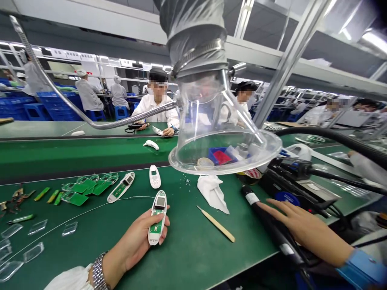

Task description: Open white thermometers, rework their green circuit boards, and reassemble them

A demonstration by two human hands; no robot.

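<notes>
My left hand point(136, 237) grips a white plastic housing half point(153, 238) with a green circuit board and a small display in it. The thumb presses on the board. My right hand point(313, 231) is open, fingers stretched over a black electric screwdriver point(272, 225) at the bench edge and seeming to touch it; the thumb is hidden. Between the hands lies a pointed tool with a pale wooden handle point(219, 226). A white front cover point(154, 177) with a window and buttons sits just beyond the held housing, and another housing with a board point(121, 187) lies left of it.
A clear fume hood point(225, 161) hangs above the bench. Green circuit boards point(81, 187) and clear plastic windows point(34, 252) lie left. Tiny screws point(185, 182), a crumpled white cloth point(211, 191) and a black device point(281, 181) lie beyond. Across the conveyor point(75, 155), a person point(157, 106) works.
</notes>
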